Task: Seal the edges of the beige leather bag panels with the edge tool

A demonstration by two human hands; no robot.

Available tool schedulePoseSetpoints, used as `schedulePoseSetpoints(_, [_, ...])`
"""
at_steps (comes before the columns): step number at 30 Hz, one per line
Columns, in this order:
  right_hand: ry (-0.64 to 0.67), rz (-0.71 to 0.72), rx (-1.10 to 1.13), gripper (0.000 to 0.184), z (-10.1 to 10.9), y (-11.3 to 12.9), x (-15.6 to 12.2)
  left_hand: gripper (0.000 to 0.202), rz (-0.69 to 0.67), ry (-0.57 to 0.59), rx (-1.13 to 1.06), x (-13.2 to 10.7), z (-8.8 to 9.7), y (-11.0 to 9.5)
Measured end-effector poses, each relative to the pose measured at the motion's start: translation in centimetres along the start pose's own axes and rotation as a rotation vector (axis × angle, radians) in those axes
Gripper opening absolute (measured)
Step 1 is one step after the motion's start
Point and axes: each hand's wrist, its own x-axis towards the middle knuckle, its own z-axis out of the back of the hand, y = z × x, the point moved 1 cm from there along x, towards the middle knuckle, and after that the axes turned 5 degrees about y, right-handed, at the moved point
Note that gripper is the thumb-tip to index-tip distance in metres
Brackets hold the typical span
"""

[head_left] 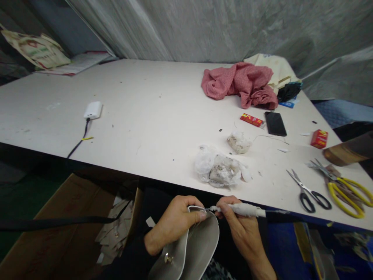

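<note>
My left hand (175,221) pinches the upper edge of a grey, leather-like piece (201,249), which is folded over below the table's front edge. A small gold-coloured metal stud (168,258) shows on the piece's left side. In my right hand (243,233) is an awl-like tool (247,210) with a white, wrapped-looking handle. Its thin metal shaft points left and meets the edge of the piece beside my left thumb. Whether the tip goes through the material is hidden by my fingers. Fine thread seems to hang inside the fold.
On the white table (145,116) lie lumps in clear plastic (224,170), black-handled scissors (305,192), yellow-handled scissors (346,190), a phone (275,123), a small red box (319,139), a red cloth (236,81) and a white device (93,110). A cardboard box (58,229) with grey pieces stands lower left.
</note>
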Motion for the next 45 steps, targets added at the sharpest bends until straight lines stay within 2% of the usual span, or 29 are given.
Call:
schedulePoseSetpoints(9, [0.105, 0.069, -0.146, 0.034, 0.6, 1.2, 1.3, 0.022, -0.014, 0.023, -0.069, -0.1, -0.4, 0.5])
schedulePoseSetpoints(16, [0.074, 0.057, -0.026, 0.034, -0.4, 0.3, 0.0, 0.021, -0.031, 0.017, -0.117, -0.1, -0.2, 0.9])
schedulePoseSetpoints(19, [0.024, 0.018, 0.073, 0.033, -1.4, -0.4, -1.2, 0.020, -0.033, 0.003, -0.102, -0.2, 0.0, 0.6])
schedulePoseSetpoints(25, [-0.171, -0.025, 0.195, 0.029, -2.5, -1.6, -2.4, 0.019, -0.045, -0.001, -0.057, -0.3, -0.3, -0.1])
schedulePoseSetpoints(28, [-0.235, 0.028, 0.149, 0.028, -1.6, -0.9, -1.7, 0.020, -0.036, -0.022, -0.094, -0.3, -0.3, 0.1])
schedulePoseSetpoints(32, [-0.457, 0.085, -0.032, 0.028, 0.9, 0.3, 0.2, 0.023, -0.008, -0.067, -0.227, -0.4, 0.4, 0.6])
schedulePoseSetpoints(35, [-0.588, 0.093, -0.142, 0.032, 2.2, 0.1, 1.7, 0.025, 0.005, -0.056, -0.336, -0.4, 1.0, 1.3])
schedulePoseSetpoints(40, [-0.559, 0.101, -0.147, 0.032, 2.4, -1.6, 3.2, 0.029, 0.016, -0.055, -0.429, -0.6, 1.4, 2.1])
schedulePoseSetpoints(45, [-0.512, 0.171, -0.187, 0.027, 2.0, -1.9, 3.6, 0.033, 0.043, -0.063, -0.474, -0.7, 1.6, 1.9])
